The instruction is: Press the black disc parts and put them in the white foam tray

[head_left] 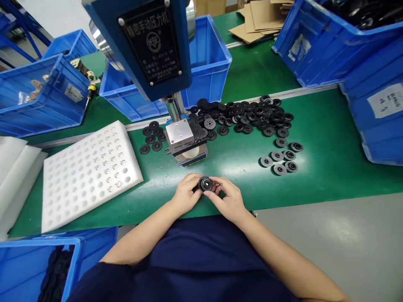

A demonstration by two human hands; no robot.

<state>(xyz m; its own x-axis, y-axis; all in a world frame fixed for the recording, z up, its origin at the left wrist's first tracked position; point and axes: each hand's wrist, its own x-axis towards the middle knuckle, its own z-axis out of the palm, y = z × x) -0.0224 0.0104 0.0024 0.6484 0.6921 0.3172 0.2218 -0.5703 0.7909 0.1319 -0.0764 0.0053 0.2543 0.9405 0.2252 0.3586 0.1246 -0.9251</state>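
Between my two hands, close to the bench's front edge, is a round black wheel-like part [205, 184] with a raised ringed hub and a bright centre. My left hand [187, 193] grips its left rim, fingers curled behind it. On the opposite rim, the thumb and fingers of my right hand [229, 199] close on the same part. Just beyond my hands stands a blue manual press [154, 46], its silver block [180, 133] above a metal base [191, 156]. Many similar black discs [245, 115] lie heaped behind and right of the press.
A white foam tray [72, 167] with small shiny pieces in some holes lies left. Several discs [153, 136] sit left of the press, others [283, 157] to the right. Blue bins [208, 79] line the back, and another bin [80, 260] stands lower left. A screwdriver [90, 91] leans near a bin.
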